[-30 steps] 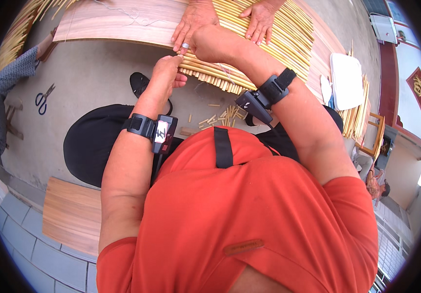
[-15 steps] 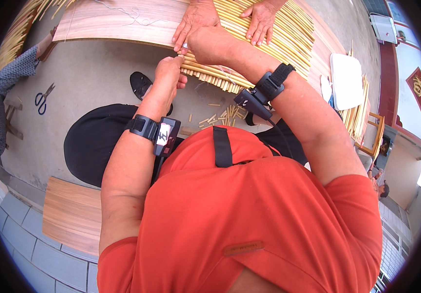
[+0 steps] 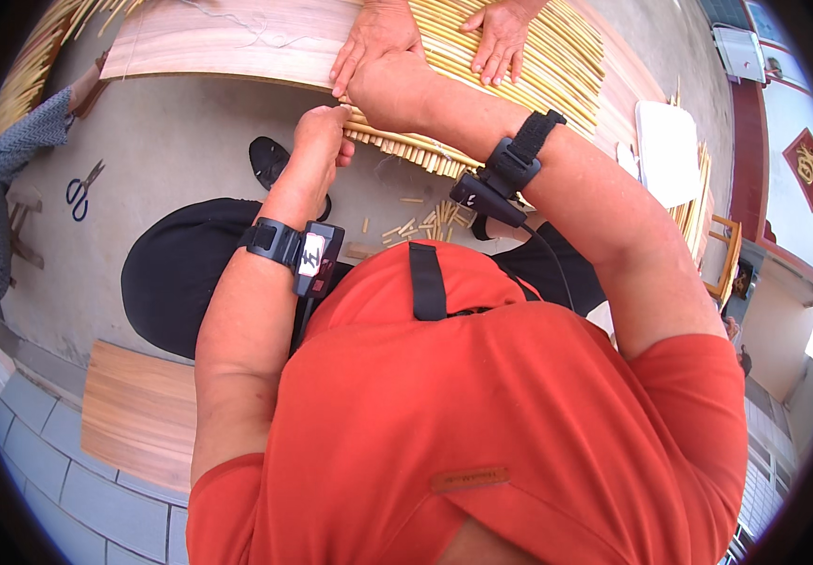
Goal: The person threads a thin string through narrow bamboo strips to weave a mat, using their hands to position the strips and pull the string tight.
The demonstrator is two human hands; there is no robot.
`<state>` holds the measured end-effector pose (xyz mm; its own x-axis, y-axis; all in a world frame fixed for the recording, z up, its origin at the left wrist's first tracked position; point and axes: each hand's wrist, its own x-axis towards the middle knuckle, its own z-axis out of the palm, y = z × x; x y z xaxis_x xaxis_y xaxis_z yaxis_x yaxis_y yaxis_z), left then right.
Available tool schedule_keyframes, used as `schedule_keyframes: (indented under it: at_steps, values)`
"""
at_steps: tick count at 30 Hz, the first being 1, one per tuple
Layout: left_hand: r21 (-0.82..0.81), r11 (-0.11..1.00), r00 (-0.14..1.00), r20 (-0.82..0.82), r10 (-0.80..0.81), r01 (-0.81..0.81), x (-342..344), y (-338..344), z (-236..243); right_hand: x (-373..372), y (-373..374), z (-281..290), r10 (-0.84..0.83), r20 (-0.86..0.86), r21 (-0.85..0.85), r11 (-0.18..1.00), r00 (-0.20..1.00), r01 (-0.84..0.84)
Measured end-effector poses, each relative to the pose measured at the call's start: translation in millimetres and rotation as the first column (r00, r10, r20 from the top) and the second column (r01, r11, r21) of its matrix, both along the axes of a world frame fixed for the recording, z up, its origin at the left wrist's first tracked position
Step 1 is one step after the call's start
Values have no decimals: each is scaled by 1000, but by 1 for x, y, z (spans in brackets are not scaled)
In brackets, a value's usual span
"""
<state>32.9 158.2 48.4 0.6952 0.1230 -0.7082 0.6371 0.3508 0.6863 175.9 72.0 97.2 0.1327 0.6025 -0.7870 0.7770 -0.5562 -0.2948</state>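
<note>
A mat of yellow reed-like stalks (image 3: 557, 66) lies side by side on the wood-grain table (image 3: 227, 52). My left hand (image 3: 320, 141) is at the mat's near left corner, its thumb and fingers pinched together by the stalk ends; what they pinch is too small to tell. Just beyond, my right hand (image 3: 390, 92) is curled closed over the same corner, its fingertips hidden beneath it. Another person's hand (image 3: 376, 38) touches or nearly touches my right hand. That person's other hand (image 3: 499, 40) rests spread on the stalks.
Short cut stalk pieces (image 3: 442, 221) lie on the floor under the near edge. Blue-handled scissors (image 3: 82, 193) are on the floor at left. A white board-like item (image 3: 666, 151) stands at right. Thin thread (image 3: 256, 33) trails over the table. Another person's sleeve (image 3: 25, 155) shows far left.
My right hand has shifted slightly left and lower over the corner, and a small white bit beside it is now hidden. My left hand stays pinched in nearly the same place.
</note>
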Motion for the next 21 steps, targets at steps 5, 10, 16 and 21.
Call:
schedule_keyframes:
  at_steps: [5, 10, 16, 21]
  values:
    - [17, 1000, 1000, -22, -5, 5, -2, 4, -3, -46, -5, 5, -35, 461, 387, 907, 887, -165]
    - [30, 1000, 1000, -23, 6, -5, -3, 3, -3, -56, 7, 37, 14, 419, 149, 985, 908, -84]
    - [36, 999, 1000, -16, 1, 0, -2, 2, -4, -62, -3, 31, -43, 479, 324, 937, 877, -131]
    - [28, 999, 1000, 1, -19, 19, 7, -9, 2, 13, -21, -36, 143, 224, 308, 928, 964, -210]
